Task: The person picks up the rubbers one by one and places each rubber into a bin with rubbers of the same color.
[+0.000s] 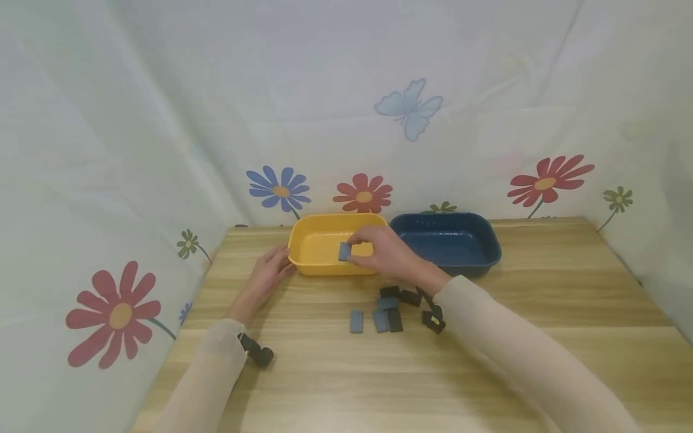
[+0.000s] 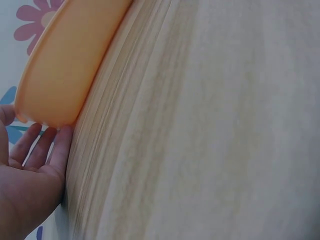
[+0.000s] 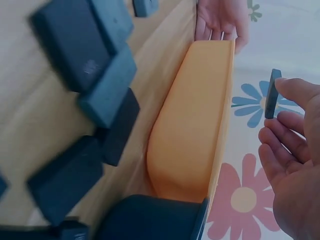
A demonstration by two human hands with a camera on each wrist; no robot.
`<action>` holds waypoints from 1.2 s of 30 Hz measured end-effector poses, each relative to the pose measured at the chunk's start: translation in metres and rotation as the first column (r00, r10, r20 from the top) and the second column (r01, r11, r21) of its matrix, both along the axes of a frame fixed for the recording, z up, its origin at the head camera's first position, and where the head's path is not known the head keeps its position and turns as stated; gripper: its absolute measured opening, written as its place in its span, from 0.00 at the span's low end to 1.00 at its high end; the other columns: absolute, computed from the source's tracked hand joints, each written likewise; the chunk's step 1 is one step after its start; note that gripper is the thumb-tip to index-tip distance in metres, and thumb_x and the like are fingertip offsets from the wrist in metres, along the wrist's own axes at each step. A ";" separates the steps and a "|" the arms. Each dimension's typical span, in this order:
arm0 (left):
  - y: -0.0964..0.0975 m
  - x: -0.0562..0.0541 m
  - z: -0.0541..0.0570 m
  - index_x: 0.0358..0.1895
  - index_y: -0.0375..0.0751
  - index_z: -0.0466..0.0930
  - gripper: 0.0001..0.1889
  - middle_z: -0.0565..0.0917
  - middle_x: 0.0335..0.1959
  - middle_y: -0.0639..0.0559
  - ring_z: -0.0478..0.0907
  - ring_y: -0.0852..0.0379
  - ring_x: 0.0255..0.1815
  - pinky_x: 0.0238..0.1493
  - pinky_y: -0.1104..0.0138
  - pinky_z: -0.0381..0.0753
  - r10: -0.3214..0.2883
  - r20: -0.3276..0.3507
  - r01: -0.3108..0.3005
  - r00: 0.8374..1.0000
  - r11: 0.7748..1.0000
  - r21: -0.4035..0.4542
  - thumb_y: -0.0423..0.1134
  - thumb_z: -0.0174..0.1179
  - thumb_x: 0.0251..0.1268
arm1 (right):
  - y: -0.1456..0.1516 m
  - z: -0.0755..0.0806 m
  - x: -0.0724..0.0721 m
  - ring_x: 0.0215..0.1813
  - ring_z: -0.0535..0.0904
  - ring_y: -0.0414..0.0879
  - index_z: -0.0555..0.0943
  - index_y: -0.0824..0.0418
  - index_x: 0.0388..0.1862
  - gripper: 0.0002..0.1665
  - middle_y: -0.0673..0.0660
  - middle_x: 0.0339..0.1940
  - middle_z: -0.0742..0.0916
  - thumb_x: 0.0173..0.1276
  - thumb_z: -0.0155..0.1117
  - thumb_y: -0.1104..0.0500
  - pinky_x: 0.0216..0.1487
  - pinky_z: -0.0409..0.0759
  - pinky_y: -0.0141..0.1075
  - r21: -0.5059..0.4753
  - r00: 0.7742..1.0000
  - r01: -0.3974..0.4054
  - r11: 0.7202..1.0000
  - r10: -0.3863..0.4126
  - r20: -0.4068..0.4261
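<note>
My right hand [image 1: 385, 251] pinches a small blue-grey rectangular tile [image 1: 344, 251] between thumb and fingers, above the yellow basin [image 1: 325, 270]. In the right wrist view the tile [image 3: 272, 94] is held on edge, apart from the basin's rim. My left hand [image 1: 267, 272] touches the basin's left end. Its fingers lie fairly straight against the end wall, with the thumb near the rim, in the left wrist view. Nearer me on the table lies a loose group of blue-grey tiles [image 1: 356, 322] and black tiles [image 1: 396, 320], some overlapping.
A dark blue basin [image 1: 460, 267] stands just right of the yellow one. Both sit at the back of the wooden table [image 1: 314, 385], against a white cloth [image 1: 335, 138] printed with flowers and a butterfly. A black wrist camera [image 1: 435, 319] partly covers the rightmost tiles.
</note>
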State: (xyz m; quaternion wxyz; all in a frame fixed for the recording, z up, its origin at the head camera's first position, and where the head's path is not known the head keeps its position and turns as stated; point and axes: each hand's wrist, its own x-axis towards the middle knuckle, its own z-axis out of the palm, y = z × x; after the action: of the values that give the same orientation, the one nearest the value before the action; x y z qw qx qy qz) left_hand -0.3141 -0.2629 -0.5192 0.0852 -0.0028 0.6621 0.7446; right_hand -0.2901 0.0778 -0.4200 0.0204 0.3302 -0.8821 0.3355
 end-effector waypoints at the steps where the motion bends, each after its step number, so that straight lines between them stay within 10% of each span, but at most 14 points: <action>1: 0.000 0.000 0.000 0.82 0.30 0.58 0.33 0.67 0.80 0.36 0.71 0.45 0.77 0.72 0.58 0.76 -0.005 -0.003 0.005 1.000 1.000 -0.005 0.47 0.53 0.87 | -0.003 0.001 -0.004 0.61 0.83 0.55 0.86 0.58 0.60 0.24 0.54 0.56 0.89 0.70 0.77 0.49 0.65 0.82 0.47 0.010 1.000 0.000 1.000 0.000 -0.002; 17: 0.001 -0.006 0.003 0.82 0.30 0.58 0.32 0.66 0.80 0.37 0.69 0.43 0.78 0.72 0.58 0.76 -0.024 -0.016 0.023 1.000 0.999 -0.027 0.47 0.52 0.87 | -0.045 -0.002 -0.062 0.62 0.83 0.51 0.86 0.58 0.62 0.24 0.54 0.59 0.89 0.71 0.77 0.51 0.69 0.80 0.44 0.118 0.990 0.137 0.984 -0.134 -0.035; 36: -0.001 -0.004 0.001 0.82 0.33 0.59 0.32 0.65 0.81 0.39 0.69 0.44 0.78 0.72 0.59 0.76 -0.001 0.014 0.002 1.000 0.999 -0.042 0.46 0.52 0.87 | -0.071 -0.044 -0.081 0.60 0.81 0.49 0.88 0.58 0.55 0.14 0.52 0.54 0.89 0.72 0.75 0.57 0.70 0.78 0.45 -0.015 0.980 0.185 0.983 -0.183 0.080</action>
State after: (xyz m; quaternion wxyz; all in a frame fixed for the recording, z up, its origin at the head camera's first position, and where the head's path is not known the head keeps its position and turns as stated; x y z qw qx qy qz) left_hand -0.3178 -0.2641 -0.5185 0.0902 -0.0092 0.6769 0.7305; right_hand -0.3709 0.0063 -0.4637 0.0206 0.2335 -0.9051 0.3548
